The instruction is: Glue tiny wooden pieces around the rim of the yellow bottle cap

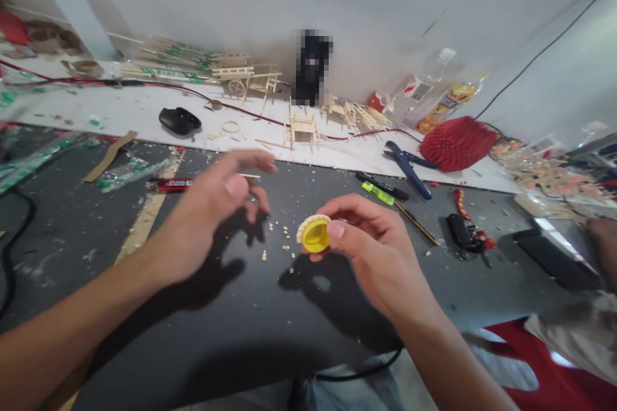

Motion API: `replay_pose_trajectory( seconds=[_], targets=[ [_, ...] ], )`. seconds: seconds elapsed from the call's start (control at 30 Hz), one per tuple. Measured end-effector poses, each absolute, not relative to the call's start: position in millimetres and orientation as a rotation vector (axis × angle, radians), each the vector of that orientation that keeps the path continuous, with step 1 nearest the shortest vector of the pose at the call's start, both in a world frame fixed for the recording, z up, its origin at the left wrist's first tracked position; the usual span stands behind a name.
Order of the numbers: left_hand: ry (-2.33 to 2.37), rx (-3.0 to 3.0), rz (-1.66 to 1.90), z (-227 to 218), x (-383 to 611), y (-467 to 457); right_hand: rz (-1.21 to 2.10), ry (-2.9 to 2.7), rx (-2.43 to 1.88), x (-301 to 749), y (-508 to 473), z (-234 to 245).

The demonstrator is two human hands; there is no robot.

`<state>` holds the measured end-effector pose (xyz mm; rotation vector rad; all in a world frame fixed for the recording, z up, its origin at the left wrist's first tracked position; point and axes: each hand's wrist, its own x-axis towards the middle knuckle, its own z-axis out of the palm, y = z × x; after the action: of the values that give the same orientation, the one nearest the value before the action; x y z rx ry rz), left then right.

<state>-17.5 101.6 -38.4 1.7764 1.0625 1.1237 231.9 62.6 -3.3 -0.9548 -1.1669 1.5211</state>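
My right hand [373, 241] pinches a small yellow cap [317, 236] between thumb and fingers, tilted so that its hollow inside faces me. Pale little pieces line the cap's upper and left rim. To the left, my left hand [224, 196] hovers over the dark table with its fingers apart and curved, holding nothing that I can see. A thin pale stick [250, 176] shows just beside its fingers. Tiny pale wooden bits [285, 231] lie scattered on the table between the hands. Behind my left wrist lies a red tube [173, 185], partly covered.
Along the back, a white board [193, 101] carries small wooden stick models [303, 126], a black case [180, 121] and a cable. On the right lie blue pliers-like tool [409, 168], a green highlighter [377, 193], a pencil [417, 223] and keys [470, 237]. Another person's arm [605, 244] shows at far right.
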Motion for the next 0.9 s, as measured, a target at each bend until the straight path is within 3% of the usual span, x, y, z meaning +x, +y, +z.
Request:
replay_pose_trajectory(
  seconds=[0.13, 0.5, 0.6, 0.73, 0.9],
  targets=[
    [0.893, 1.617, 0.851, -34.7, 3.0, 75.9, 1.49, -1.241, -0.983, 225.4, 68.6, -8.4],
    [0.712, 1.464, 0.651, -28.8, -2.9, 81.2, 1.73, -1.036, -0.924, 227.5, 72.5, 3.3],
    [0.842, 1.459, 0.803, -20.2, -20.1, 99.6, 1.567, -1.089, -0.969, 245.1, 80.9, 13.5],
    [1.193, 1.319, 1.343, 0.0, -57.4, 139.0, 1.188, -1.393, -1.123, 273.5, 108.9, 22.6],
    [1.526, 1.141, 1.78, -0.1, -89.6, 170.3, 1.01, -1.84, -1.227, 270.8, 156.2, 13.5]
  ],
)
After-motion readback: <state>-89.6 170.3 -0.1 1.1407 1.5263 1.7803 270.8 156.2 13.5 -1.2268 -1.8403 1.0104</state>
